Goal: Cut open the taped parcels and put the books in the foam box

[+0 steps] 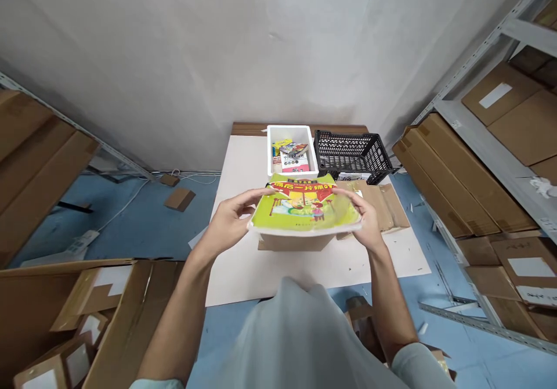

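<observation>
Both my hands hold a green and yellow book (304, 206) with a red title band, flat above the white table (243, 261). My left hand (230, 218) grips its left edge with fingers curled over the top. My right hand (365, 218) grips its right edge the same way. A small open cardboard box (293, 242) sits directly under the book. Behind it stands a white bin (273, 151) holding several books (294, 158), and a black plastic crate (350, 154) is beside the bin on the right.
Flat brown envelopes (385, 203) lie on the table right of the book. Metal shelving (483, 145) with cardboard cartons runs along the right. More cartons stand at left (39, 162), and an open carton (87, 313) is at lower left on the blue floor.
</observation>
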The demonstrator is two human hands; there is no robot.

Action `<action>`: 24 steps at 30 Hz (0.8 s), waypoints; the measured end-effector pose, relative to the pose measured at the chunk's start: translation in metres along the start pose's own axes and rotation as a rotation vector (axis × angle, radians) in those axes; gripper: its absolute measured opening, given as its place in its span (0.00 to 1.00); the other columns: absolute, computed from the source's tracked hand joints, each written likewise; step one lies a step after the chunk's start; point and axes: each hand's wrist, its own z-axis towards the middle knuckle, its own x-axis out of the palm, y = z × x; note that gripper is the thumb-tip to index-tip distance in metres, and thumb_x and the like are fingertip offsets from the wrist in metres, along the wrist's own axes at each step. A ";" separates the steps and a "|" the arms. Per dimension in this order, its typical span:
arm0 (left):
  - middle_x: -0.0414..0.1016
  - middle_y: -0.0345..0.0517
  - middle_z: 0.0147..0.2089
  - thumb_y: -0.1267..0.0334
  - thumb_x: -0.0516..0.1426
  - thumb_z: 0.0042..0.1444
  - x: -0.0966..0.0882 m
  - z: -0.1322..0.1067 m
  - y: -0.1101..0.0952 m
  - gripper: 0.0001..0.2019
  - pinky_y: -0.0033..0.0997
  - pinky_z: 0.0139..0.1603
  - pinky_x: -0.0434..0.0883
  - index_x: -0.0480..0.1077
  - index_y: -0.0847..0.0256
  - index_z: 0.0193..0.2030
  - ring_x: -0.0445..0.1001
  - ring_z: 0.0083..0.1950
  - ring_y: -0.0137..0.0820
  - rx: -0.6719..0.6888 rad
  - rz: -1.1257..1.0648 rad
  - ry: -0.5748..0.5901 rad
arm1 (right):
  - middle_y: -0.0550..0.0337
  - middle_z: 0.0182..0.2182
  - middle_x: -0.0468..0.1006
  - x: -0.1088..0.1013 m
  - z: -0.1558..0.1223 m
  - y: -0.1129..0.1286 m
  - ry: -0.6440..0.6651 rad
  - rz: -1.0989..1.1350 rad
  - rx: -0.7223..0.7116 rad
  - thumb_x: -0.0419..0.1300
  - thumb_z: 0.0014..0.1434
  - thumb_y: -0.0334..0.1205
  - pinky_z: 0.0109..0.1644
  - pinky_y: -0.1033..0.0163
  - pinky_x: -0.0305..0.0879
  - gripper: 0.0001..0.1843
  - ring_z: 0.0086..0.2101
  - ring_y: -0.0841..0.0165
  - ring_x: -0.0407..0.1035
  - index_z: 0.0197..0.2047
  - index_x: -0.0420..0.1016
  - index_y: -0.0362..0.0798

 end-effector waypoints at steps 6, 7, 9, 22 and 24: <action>0.83 0.43 0.26 0.46 0.73 0.58 0.015 0.014 -0.021 0.17 0.29 0.29 0.80 0.83 0.59 0.35 0.80 0.24 0.33 -0.026 0.022 -0.258 | 0.60 0.22 0.85 0.017 0.014 0.018 -0.124 0.118 0.115 0.76 0.61 0.69 0.28 0.61 0.80 0.28 0.21 0.64 0.79 0.35 0.82 0.51; 0.80 0.40 0.22 0.46 0.73 0.59 0.017 0.017 -0.022 0.18 0.28 0.26 0.78 0.82 0.60 0.35 0.77 0.22 0.31 -0.035 0.013 -0.274 | 0.61 0.19 0.82 0.020 0.015 0.020 -0.121 0.135 0.137 0.76 0.62 0.71 0.24 0.62 0.78 0.30 0.19 0.65 0.77 0.33 0.80 0.51; 0.76 0.38 0.19 0.44 0.72 0.59 0.020 0.020 -0.022 0.19 0.26 0.23 0.75 0.81 0.60 0.35 0.74 0.19 0.30 -0.050 -0.004 -0.279 | 0.63 0.17 0.79 0.022 0.017 0.021 -0.108 0.147 0.162 0.75 0.62 0.73 0.21 0.65 0.74 0.32 0.17 0.66 0.74 0.31 0.79 0.51; 0.87 0.54 0.35 0.29 0.63 0.68 0.019 -0.088 0.060 0.33 0.29 0.29 0.79 0.88 0.62 0.47 0.83 0.31 0.37 -0.224 -0.095 0.072 | 0.54 0.34 0.87 0.018 -0.089 -0.032 0.012 -0.058 0.331 0.63 0.71 0.75 0.36 0.59 0.80 0.34 0.33 0.61 0.81 0.48 0.90 0.51; 0.84 0.47 0.29 0.34 0.68 0.66 0.021 -0.094 0.070 0.29 0.28 0.27 0.78 0.88 0.61 0.54 0.79 0.27 0.34 -0.308 -0.086 0.110 | 0.54 0.38 0.89 0.020 -0.093 -0.041 0.033 -0.112 0.328 0.68 0.70 0.68 0.40 0.59 0.81 0.29 0.36 0.61 0.82 0.54 0.90 0.52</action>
